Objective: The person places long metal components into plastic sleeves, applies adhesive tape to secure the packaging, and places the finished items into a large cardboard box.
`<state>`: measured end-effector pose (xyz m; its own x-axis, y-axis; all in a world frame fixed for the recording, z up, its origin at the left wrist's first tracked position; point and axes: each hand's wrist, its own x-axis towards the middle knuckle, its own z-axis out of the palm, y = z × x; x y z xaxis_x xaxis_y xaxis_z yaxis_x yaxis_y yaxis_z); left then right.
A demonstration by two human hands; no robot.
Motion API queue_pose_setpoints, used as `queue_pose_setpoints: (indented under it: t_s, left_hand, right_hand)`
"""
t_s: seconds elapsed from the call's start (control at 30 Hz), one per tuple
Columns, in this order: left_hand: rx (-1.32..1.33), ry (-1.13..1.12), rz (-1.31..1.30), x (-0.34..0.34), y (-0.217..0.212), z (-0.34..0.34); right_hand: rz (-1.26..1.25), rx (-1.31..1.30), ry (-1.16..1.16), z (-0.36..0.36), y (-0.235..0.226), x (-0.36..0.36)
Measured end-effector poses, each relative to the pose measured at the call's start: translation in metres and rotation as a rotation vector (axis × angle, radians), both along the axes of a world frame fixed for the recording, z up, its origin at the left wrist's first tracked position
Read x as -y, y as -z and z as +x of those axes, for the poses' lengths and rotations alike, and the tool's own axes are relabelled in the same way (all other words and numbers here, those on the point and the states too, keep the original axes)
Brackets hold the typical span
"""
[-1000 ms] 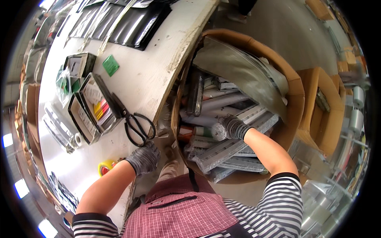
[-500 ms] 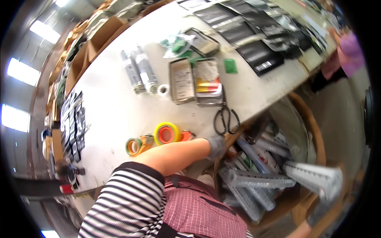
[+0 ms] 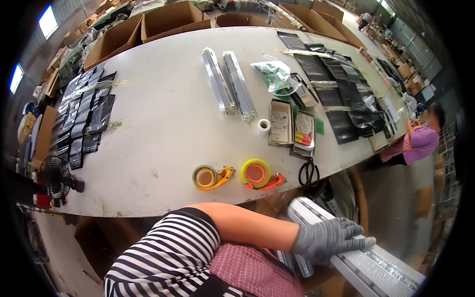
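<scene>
Under the half-closed left fingers (image 3: 360, 243), grips a long wrapped pack (image 3: 378, 270) from above, probably to steady its length, with right fingers out of view.

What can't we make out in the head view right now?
All in the head view:
Right hand: not visible, either out of frame or behind the bundle.
Bundle's lower end: cut off at the lower right edge.
Left hand: thumb not visible, so how firmly it grips is unclear.
Carton: contents mostly hidden by bundle and left arm.
Co-worker's hands: too small to tell what they hold.
</scene>
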<state>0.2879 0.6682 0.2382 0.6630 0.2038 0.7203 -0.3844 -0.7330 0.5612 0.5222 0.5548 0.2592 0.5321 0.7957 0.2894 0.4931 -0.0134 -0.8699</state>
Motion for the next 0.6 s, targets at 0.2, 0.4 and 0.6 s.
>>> queue_pose_setpoints:
  t_s: [0.2, 0.4, 0.6]
  left_hand:
    - [-0.327, -0.276, 0.234, -0.049, -0.056, -0.223]
    - [-0.969, -0.519, 0.347, -0.084, -0.021, -0.411]
    - [-1.467, -0.385, 0.384, -0.107, 0.054, -0.518]
  right_hand:
    - [0.084, 0.090, -0.030, -0.094, -0.075, 0.036]
    - [-0.244, -0.359, -0.587, -0.226, -0.024, 0.017]
    - [-0.630, -0.543, -1.054, -0.331, 0.171, 0.011]
